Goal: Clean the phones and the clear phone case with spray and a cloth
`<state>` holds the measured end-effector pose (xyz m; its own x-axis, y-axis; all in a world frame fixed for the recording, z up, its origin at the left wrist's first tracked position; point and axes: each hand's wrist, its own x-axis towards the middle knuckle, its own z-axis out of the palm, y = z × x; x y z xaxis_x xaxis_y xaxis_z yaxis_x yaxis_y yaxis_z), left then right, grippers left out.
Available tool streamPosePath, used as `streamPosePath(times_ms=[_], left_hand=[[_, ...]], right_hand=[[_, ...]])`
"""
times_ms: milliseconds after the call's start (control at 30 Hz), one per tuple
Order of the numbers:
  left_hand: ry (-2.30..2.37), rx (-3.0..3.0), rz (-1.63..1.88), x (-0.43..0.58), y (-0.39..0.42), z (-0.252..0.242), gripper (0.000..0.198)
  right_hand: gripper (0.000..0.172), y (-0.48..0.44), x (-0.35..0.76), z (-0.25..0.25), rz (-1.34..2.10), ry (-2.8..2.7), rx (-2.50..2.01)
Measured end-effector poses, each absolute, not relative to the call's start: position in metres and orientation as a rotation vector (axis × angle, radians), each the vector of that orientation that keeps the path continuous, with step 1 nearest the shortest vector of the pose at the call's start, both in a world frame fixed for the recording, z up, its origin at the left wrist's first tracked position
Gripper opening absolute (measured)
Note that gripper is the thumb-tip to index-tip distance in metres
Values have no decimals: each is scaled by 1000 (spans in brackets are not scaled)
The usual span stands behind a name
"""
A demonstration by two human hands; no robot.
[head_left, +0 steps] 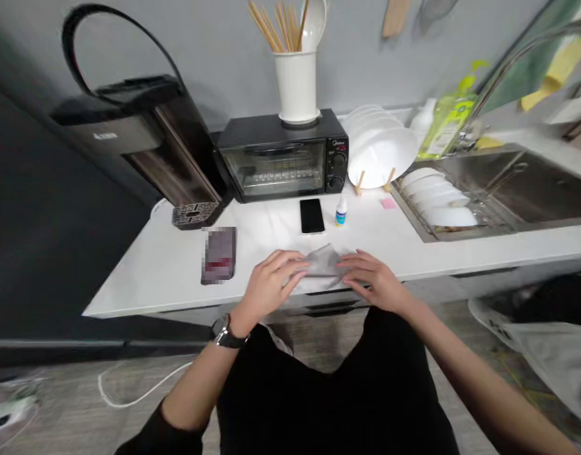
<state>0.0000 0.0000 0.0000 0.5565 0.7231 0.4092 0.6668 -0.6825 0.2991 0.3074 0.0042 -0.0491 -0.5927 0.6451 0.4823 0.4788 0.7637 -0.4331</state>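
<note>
A grey cloth [322,263] lies bunched on the white countertop [167,272] near its front edge. My left hand [270,282] rests on the cloth's left side, fingers curled around the fabric. My right hand [372,279] holds the cloth's right side, its fingers closed over the edge. A watch sits on my left wrist.
Behind the cloth lie a black phone [312,215], a small dropper bottle [340,211] and a pink note [388,203]. A toaster oven [281,157] carries a white utensil holder [297,85]. White plates [383,151] stand in a rack beside the sink [522,183]. A coffee machine [153,142] and a blurred packet [218,255] sit left.
</note>
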Motion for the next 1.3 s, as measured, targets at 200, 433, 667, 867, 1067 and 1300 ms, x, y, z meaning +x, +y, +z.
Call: streamPosePath(times_ms=[200,433,667,867,1067,1300], left_hand=[[1217,2781,505,8,12,-13,36],[1229,2825,240,1,29,-21,69],[1173,2792,227,-6,45,-19,63],[1155,2841,265,-14,42,-21,61],[1110,2767,193,-19,45,-23,73],[1060,2736,176,-29,42,-23,80]], right_hand=[[11,-2,318,-42,381,-2389,-809],[33,12,303,-39,494,-2358,-840],[48,43,291,-48,395,-2534,-992],[58,47,296,-45,391,-2570,-1126],[69,47,292,-42,381,-2554,-1187],[39,68,299,-47,463,-1809,-1291]])
